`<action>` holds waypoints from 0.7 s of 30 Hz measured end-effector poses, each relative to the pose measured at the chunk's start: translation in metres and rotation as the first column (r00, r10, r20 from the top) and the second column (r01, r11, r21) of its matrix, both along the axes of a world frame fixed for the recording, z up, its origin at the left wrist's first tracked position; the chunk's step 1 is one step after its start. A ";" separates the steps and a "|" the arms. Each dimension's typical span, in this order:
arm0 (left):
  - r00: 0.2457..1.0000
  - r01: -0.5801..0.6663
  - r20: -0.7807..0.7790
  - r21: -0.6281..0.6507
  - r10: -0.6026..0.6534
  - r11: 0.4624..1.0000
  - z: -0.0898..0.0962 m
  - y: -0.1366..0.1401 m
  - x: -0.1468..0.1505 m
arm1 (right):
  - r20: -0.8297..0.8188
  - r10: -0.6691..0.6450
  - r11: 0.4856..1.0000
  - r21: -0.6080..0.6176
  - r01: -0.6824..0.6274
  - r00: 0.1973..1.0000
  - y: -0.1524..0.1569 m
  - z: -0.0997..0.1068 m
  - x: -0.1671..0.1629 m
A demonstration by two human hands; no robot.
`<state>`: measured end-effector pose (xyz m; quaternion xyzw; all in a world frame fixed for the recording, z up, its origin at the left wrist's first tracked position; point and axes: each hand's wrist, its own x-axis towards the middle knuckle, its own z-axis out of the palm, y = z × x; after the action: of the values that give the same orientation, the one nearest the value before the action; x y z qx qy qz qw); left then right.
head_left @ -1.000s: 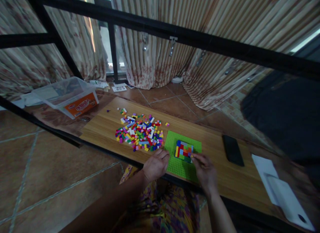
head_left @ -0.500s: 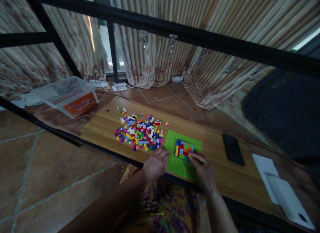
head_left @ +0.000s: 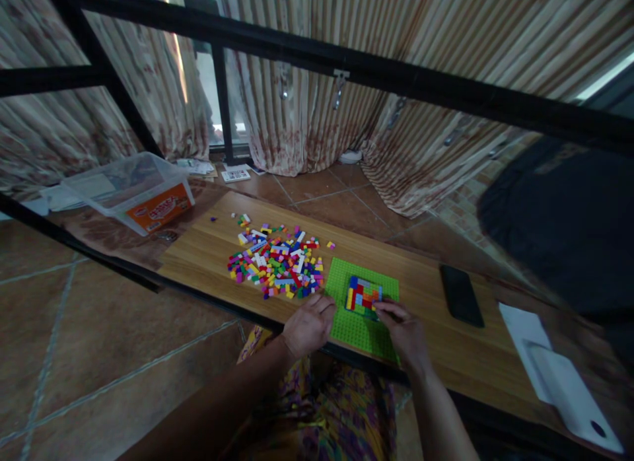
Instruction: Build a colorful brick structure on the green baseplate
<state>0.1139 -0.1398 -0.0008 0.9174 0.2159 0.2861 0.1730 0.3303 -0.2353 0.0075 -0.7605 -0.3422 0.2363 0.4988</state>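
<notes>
A green studded baseplate (head_left: pixel 357 337) lies on the wooden table. Near its middle sits a low, roughly square build of toy bricks (head_left: pixel 357 297) in red, blue, yellow, orange and green. At the build's near right corner, my right hand (head_left: pixel 403 325) has thumb and fingers pinched together; anything between the tips is too small to tell. My left hand (head_left: pixel 310 323) rests at the baseplate's left edge with its fingers curled, and what lies under them is hidden. Just beyond that hand spreads a pile of loose toy bricks (head_left: pixel 280 263).
On the table's right side lies a black phone (head_left: pixel 461 296). A white object with a dark oval (head_left: pixel 574 388) lies past the right end. At the left stands a clear plastic bin (head_left: pixel 163 177) with an orange label. A black metal bar (head_left: pixel 376 74) crosses in front of the curtains.
My right hand has shifted slightly, its fingers drawn closer together at the build's corner. A yellow spot at its fingertips no longer shows. My left hand stays in place.
</notes>
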 end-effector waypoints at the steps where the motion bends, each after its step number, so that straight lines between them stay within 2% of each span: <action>1: 1.000 0.001 -0.003 -0.001 -0.001 1.000 0.000 0.000 0.000 | 0.010 -0.003 1.000 -0.002 0.003 1.000 0.000 0.000 0.000; 11: 1.000 -0.003 -0.006 0.006 0.003 1.000 0.001 0.000 0.000 | 0.176 0.046 0.999 -0.001 -0.046 0.983 -0.004 0.004 -0.007; 21: 1.000 0.002 -0.005 0.006 -0.001 1.000 -0.001 0.000 0.000 | 0.169 -0.011 1.000 0.018 0.008 0.986 -0.002 0.004 -0.011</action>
<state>0.1134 -0.1402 -0.0019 0.9187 0.2148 0.2844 0.1700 0.3191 -0.2372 0.0117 -0.7750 -0.3816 0.1656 0.4758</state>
